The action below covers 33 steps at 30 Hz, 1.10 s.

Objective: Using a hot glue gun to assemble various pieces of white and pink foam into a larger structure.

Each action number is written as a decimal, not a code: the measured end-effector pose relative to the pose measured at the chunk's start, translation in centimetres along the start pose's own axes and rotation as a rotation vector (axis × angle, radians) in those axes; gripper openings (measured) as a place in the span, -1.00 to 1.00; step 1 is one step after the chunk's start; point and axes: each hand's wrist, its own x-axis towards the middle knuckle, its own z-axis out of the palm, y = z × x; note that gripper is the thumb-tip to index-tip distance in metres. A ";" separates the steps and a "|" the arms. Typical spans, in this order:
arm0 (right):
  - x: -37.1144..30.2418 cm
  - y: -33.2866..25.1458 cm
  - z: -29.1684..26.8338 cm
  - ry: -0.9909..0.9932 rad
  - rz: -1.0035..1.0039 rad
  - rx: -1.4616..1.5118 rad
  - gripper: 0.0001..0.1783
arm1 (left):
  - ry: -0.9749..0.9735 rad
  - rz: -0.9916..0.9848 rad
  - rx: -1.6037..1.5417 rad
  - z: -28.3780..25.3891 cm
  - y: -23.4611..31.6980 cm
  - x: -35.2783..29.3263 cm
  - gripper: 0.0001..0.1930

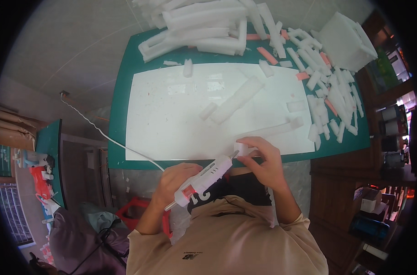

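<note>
My left hand [175, 181] is wrapped round a white hot glue gun [208, 175] with a red patch near its rear, where a glue stick [170, 206] pokes out. The gun's nozzle points up and to the right. At its tip, my right hand [265, 161] pinches a small white foam piece [240, 147] between thumb and fingers, close against the nozzle. Whether they touch is too small to tell. Just beyond lie a long thin foam strip [275, 129], a wide foam strip [238, 99] and a short foam block [208, 111] on the white board [162, 123].
The board lies on a green table [119, 123]. Foam frames [204, 27] are piled at the far edge. Foam offcuts and pink pieces [267, 55] crowd the right side, beside a white foam box [348, 41]. A white cord [98, 128] runs from the floor across the table's left corner.
</note>
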 end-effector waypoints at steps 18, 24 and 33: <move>0.0 0.3 -0.3 -0.011 -0.002 -0.028 -0.58 | -0.006 0.027 0.045 -0.1 -0.2 0.7 -0.77; 0.2 0.2 -0.3 -0.008 -0.020 -0.034 -0.54 | -0.019 0.003 0.068 -0.3 -0.3 0.5 -0.76; 0.1 0.4 -0.4 0.019 -0.001 -0.025 -0.58 | -0.018 0.012 0.044 -0.3 -0.7 0.1 -0.76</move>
